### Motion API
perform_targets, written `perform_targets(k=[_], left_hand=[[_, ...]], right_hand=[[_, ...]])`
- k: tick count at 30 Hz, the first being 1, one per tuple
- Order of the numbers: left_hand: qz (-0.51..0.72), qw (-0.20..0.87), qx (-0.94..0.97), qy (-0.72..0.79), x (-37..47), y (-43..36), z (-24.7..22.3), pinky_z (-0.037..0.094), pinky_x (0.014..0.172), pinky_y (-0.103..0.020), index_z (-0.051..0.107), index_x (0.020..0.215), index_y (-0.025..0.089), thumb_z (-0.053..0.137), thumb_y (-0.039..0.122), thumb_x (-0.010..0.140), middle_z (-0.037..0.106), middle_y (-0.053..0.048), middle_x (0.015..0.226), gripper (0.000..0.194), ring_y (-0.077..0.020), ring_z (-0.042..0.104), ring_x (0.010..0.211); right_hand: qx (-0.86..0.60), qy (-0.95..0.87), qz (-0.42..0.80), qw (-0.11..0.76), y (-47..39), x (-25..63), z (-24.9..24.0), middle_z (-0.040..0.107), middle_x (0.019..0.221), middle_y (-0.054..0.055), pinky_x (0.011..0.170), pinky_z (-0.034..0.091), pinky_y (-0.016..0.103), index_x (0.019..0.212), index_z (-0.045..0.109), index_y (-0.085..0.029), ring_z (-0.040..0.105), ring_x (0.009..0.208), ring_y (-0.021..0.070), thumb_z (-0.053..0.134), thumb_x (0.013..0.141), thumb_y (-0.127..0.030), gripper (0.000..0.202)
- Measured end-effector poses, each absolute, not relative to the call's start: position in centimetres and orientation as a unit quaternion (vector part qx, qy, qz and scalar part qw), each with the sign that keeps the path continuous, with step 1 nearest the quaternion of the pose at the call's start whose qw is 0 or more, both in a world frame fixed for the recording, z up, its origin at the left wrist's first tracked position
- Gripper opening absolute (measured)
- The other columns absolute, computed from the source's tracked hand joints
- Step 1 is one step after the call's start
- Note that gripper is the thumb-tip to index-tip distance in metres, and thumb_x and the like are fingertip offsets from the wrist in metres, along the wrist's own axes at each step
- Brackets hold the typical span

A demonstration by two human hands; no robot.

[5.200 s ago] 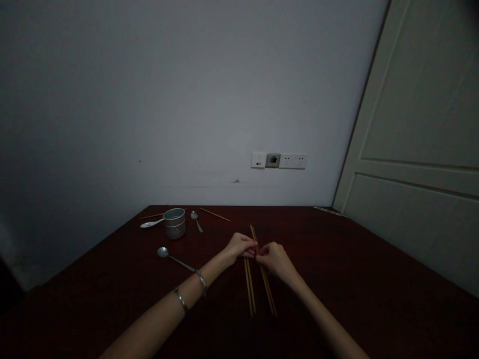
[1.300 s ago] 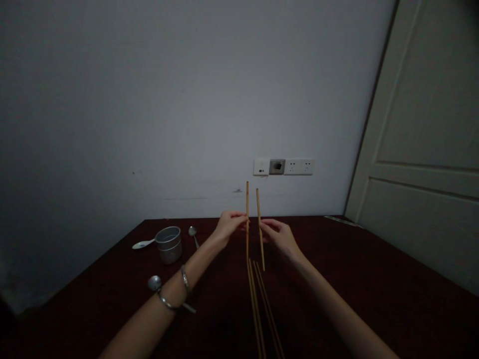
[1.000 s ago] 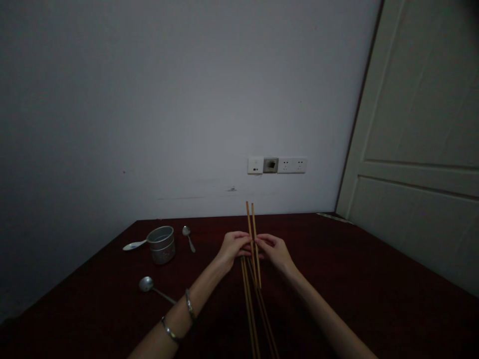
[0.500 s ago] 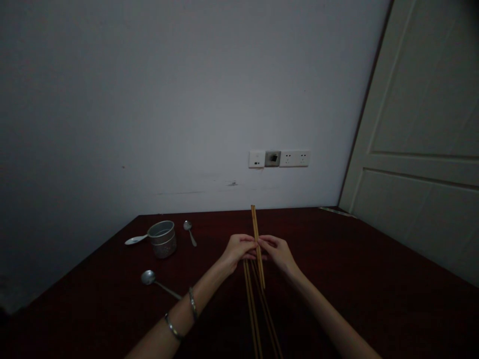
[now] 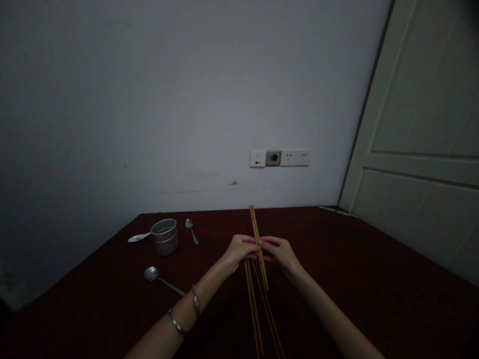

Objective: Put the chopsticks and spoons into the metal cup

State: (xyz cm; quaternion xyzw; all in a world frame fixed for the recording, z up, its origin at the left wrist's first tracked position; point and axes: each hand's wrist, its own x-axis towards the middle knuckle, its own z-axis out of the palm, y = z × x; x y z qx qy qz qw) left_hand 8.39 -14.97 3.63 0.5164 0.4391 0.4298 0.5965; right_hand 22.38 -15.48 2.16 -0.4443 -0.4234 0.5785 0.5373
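Note:
My left hand [image 5: 242, 249] and my right hand [image 5: 277, 250] meet over the middle of the table, their fingers closed on a pair of light wooden chopsticks [image 5: 263, 271]. The pair points away from me, its far ends leaning slightly left. Beneath and nearer to me lie several more chopsticks [image 5: 254, 314] in two groups, their far ends partly hidden by my hands. Two metal bangles circle my left wrist.
On the dark red table [image 5: 322, 279], a metal cup [image 5: 165, 238] stands at the left, between a white spoon [image 5: 138, 238] and a small metal spoon [image 5: 191, 231]. A larger metal spoon [image 5: 151, 273] lies nearer, beside my left forearm. Wall sockets [image 5: 295, 158] are behind.
The near ends of the held chopsticks have swung slightly right, and their tips look a little further apart. Both hands still hold them. The view has shifted slightly.

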Motion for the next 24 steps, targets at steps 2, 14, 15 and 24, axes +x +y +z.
perform_targets(k=[2, 14, 15, 24], left_hand=[[0.427, 0.596, 0.518, 0.441, 8.4, -15.1, 3.8, 0.047, 0.052, -0.021, 0.065, 0.068, 0.008, 0.07, 0.015, 0.054, 0.062, -0.003, 0.058, 0.016, -0.0096, 0.058, 0.052], [0.39, 0.593, 0.549, 0.44, 9.8, -15.9, 3.6, 0.048, 0.05, -0.02, 0.063, 0.065, 0.008, 0.067, 0.009, 0.056, 0.061, -0.002, 0.057, 0.01, -0.0084, 0.056, 0.05], [0.388, 0.595, 0.55, 0.439, 9.9, -15.9, 3.5, 0.048, 0.05, -0.02, 0.062, 0.064, 0.008, 0.068, 0.009, 0.056, 0.061, -0.001, 0.057, 0.01, -0.0082, 0.056, 0.05], [0.357, 0.6, 0.582, 0.417, 9.2, -15.5, 3.6, 0.048, 0.054, -0.021, 0.065, 0.073, 0.009, 0.073, 0.024, 0.056, 0.064, -0.004, 0.062, 0.023, -0.0113, 0.061, 0.055]], right_hand=[[-0.455, -0.439, 0.567, 0.528, -15.3, 22.6, 2.3, 0.066, 0.065, 0.003, 0.049, 0.052, 0.022, 0.074, 0.066, -0.012, 0.061, 0.058, 0.0127, 0.076, 0.053, -0.026, 0.027], [-0.476, -0.451, 0.509, 0.558, -14.3, 23.5, 5.2, 0.062, 0.059, 0.001, 0.042, 0.046, 0.017, 0.072, 0.068, -0.01, 0.055, 0.049, 0.0081, 0.074, 0.057, -0.026, 0.023], [-0.473, -0.451, 0.515, 0.555, -14.3, 23.6, 5.1, 0.061, 0.056, 0.001, 0.042, 0.046, 0.016, 0.071, 0.068, -0.01, 0.055, 0.048, 0.0076, 0.074, 0.058, -0.026, 0.021], [-0.496, -0.42, 0.544, 0.53, -14.1, 25.2, 3.3, 0.055, 0.046, -0.002, 0.041, 0.044, 0.014, 0.062, 0.064, -0.01, 0.05, 0.041, 0.0048, 0.072, 0.059, -0.022, 0.015]])
